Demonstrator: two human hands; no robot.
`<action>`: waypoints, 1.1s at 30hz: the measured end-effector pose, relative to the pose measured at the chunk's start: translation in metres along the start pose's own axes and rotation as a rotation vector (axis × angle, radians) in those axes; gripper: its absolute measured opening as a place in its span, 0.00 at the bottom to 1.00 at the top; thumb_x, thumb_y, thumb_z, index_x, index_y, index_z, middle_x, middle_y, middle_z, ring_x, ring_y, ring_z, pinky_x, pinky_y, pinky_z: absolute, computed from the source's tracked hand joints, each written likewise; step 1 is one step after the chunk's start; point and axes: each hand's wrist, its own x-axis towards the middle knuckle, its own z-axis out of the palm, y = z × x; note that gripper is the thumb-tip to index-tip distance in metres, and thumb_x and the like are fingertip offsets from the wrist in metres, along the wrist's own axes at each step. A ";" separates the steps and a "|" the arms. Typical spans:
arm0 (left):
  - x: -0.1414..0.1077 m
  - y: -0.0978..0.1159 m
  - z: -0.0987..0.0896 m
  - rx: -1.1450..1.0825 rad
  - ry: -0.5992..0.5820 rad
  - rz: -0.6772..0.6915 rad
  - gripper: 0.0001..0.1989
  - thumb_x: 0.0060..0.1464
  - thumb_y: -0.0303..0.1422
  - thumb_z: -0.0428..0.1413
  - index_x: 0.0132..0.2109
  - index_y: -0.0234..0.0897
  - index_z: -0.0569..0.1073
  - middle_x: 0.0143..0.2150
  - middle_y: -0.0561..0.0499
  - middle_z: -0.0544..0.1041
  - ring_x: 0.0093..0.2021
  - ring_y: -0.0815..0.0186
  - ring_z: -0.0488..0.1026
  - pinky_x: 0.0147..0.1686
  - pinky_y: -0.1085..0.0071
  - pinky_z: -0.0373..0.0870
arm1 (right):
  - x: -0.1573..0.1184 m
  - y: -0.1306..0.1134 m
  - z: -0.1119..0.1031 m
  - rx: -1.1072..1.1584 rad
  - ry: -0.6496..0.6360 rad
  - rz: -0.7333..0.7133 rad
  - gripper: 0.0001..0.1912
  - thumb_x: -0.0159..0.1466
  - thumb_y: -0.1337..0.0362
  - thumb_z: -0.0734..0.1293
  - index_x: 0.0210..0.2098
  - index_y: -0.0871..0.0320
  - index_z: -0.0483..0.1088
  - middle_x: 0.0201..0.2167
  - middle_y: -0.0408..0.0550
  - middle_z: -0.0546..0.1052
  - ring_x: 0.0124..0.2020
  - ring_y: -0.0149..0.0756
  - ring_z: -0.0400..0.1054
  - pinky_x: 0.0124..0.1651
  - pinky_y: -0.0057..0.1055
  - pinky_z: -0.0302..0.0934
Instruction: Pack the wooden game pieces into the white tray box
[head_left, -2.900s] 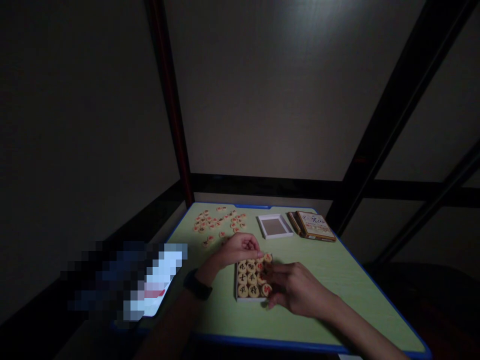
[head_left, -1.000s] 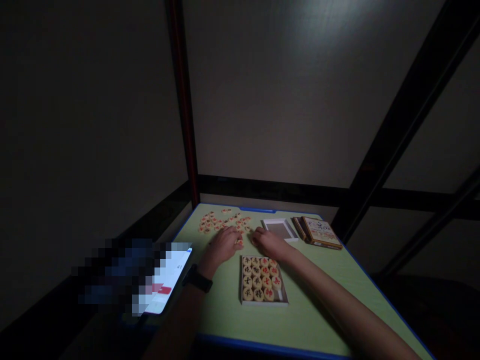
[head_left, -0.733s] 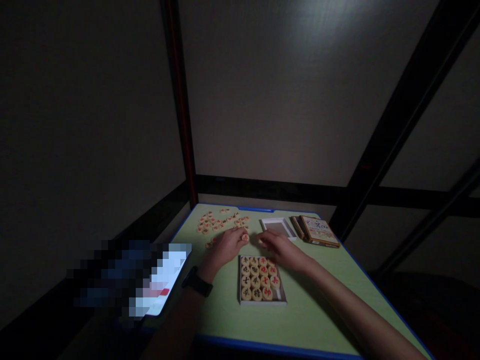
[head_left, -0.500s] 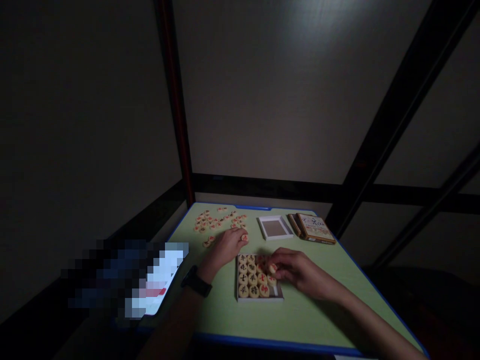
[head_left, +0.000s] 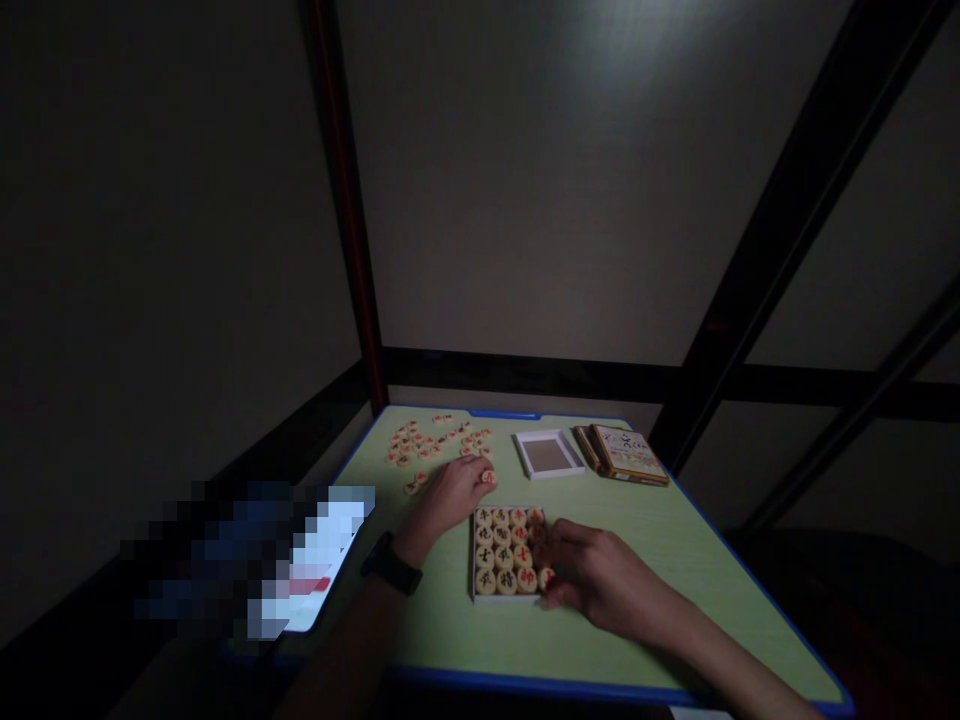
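Note:
My left hand, a dark watch on its wrist, pinches a round Chinese chess piece with a red character just above the table. Below it lies a shallow white box packed with rows of pieces, black characters on the left and red ones on the right. My right hand is at the box's right side. Its thumb and fingers are closed about a red-marked chess piece in the near right corner. The fingers partly cover the right-hand column.
Loose chess pieces lie scattered at the table's far left. An open white tray or lid sits at the back, beside printed boxes. A lit, pixelated screen is at the left edge of the green table.
My right hand has brought its piece from above the box down and nearer, into the near right corner. My left hand stays almost still, holding its piece.

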 end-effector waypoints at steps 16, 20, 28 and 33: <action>0.003 0.015 0.017 -0.798 -0.198 -0.082 0.17 0.36 0.34 0.70 0.35 0.31 0.77 0.30 0.50 0.78 0.32 0.67 0.74 0.34 0.72 0.71 | 0.022 0.017 -0.003 0.100 0.251 -0.073 0.18 0.64 0.70 0.64 0.54 0.56 0.70 0.44 0.52 0.74 0.42 0.38 0.71 0.45 0.32 0.65; 0.002 0.018 0.017 -0.900 -0.272 -0.120 0.20 0.29 0.36 0.72 0.31 0.31 0.76 0.28 0.51 0.77 0.30 0.67 0.74 0.32 0.72 0.69 | 0.034 0.018 0.002 0.076 0.234 -0.130 0.21 0.66 0.69 0.63 0.58 0.55 0.69 0.45 0.52 0.72 0.41 0.37 0.70 0.44 0.32 0.65; 0.000 0.027 0.009 -0.878 -0.337 -0.168 0.19 0.26 0.36 0.72 0.27 0.32 0.75 0.24 0.54 0.75 0.26 0.70 0.70 0.28 0.74 0.65 | 0.035 0.016 -0.007 0.142 0.162 -0.179 0.13 0.69 0.62 0.62 0.48 0.58 0.74 0.40 0.51 0.72 0.40 0.37 0.68 0.42 0.30 0.62; 0.003 0.024 0.006 -0.817 -0.235 -0.089 0.18 0.38 0.42 0.69 0.31 0.32 0.78 0.28 0.49 0.79 0.30 0.68 0.73 0.32 0.73 0.68 | 0.017 0.013 -0.013 0.271 0.088 -0.094 0.06 0.64 0.64 0.68 0.39 0.59 0.74 0.34 0.47 0.75 0.34 0.35 0.69 0.37 0.27 0.60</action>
